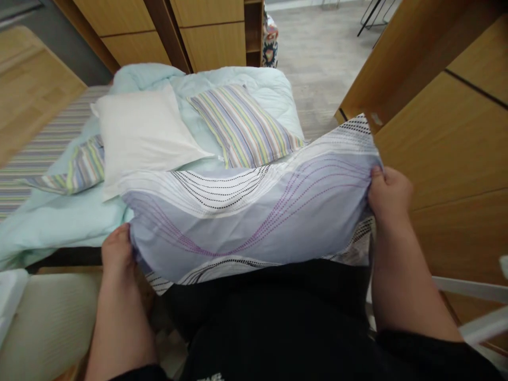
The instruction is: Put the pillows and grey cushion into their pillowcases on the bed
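Note:
A lavender and white pillowcase with wavy dotted lines is stretched out flat in front of my body. My left hand is closed on its left edge, and my right hand pinches the right edge a little higher up. The far right corner sticks up beyond my right hand. Past the cloth, a white pillow and a striped cushion lie on a pale mint quilt. The fingertips of both hands are hidden by the fabric.
A strip of striped cloth lies left of the white pillow. Wooden cabinets stand behind the bed, and another wooden cabinet rises close on the right. A cream padded seat is at lower left, a wooden board at upper left.

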